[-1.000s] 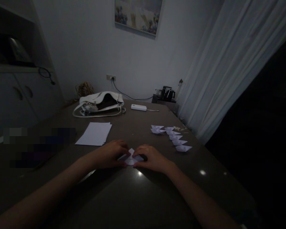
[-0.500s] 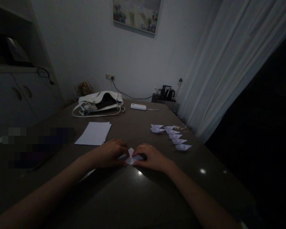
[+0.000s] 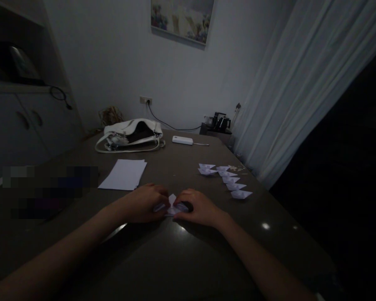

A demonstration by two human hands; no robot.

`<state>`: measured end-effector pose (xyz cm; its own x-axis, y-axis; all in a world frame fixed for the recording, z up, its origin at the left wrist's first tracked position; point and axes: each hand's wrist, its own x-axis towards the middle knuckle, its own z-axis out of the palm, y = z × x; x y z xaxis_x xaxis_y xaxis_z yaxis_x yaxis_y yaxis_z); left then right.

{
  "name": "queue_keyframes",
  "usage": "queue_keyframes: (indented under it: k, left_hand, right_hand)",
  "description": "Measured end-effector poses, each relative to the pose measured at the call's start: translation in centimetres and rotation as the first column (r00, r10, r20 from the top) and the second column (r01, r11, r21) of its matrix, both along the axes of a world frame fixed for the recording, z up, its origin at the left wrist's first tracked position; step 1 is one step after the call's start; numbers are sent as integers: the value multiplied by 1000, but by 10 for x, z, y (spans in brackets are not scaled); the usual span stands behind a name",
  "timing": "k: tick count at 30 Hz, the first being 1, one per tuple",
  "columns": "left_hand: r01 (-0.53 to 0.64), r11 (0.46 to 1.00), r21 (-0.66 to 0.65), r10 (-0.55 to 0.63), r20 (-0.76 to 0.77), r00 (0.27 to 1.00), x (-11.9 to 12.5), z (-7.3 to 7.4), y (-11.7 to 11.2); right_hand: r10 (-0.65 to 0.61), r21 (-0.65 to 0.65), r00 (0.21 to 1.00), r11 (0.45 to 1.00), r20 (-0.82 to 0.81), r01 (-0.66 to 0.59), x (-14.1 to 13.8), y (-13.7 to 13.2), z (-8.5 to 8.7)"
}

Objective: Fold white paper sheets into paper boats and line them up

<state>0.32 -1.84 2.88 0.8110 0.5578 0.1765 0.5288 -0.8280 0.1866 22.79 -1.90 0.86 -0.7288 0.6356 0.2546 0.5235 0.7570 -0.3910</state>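
A small folded piece of white paper [image 3: 172,204] lies on the dark table [image 3: 188,259] in front of me. My left hand [image 3: 144,202] pinches its left side, fingers curled over it. My right hand [image 3: 196,207] grips its right side the same way. The two hands nearly meet over the paper, and only its pointed middle shows between them. Several finished folded paper shapes [image 3: 230,179] lie in a row to the right, a little farther back.
A stack of white sheets [image 3: 123,174] lies to the left. A white handbag [image 3: 130,134] and a white power bank [image 3: 182,140] with a cable sit at the far end. A kettle [image 3: 221,122] stands by the white curtain [image 3: 288,92]. A cabinet [image 3: 25,121] is at left.
Both hands have closed in a little over the folded paper, so less of it shows. The view has shifted slightly; nothing else on the table has moved.
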Motion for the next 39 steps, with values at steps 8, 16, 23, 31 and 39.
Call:
queue_keyframes:
  k: [8,16,23,31,39]
  left_hand:
    - [-14,999,-48,13,-10,1000,1,3,-1]
    - [-28,991,-129,28,-2,1000,2,3,0]
    - [-70,992,-103,74,36,997,6,-10,6]
    - [-146,956,-253,175,95,980,4,-18,16]
    - [-164,929,-331,207,100,973,2,-22,21]
  right_hand:
    - [35,69,999,997,22,-36,-2,-2,1]
    - [13,119,1000,993,28,-16,-5,-6,-4]
    - [-65,122,998,991,9,63,-9,-5,-9]
    - [-152,41,985,987,-83,156,-15,2,-14]
    - [-214,-15,975,977,-60,213,-15,4,-17]
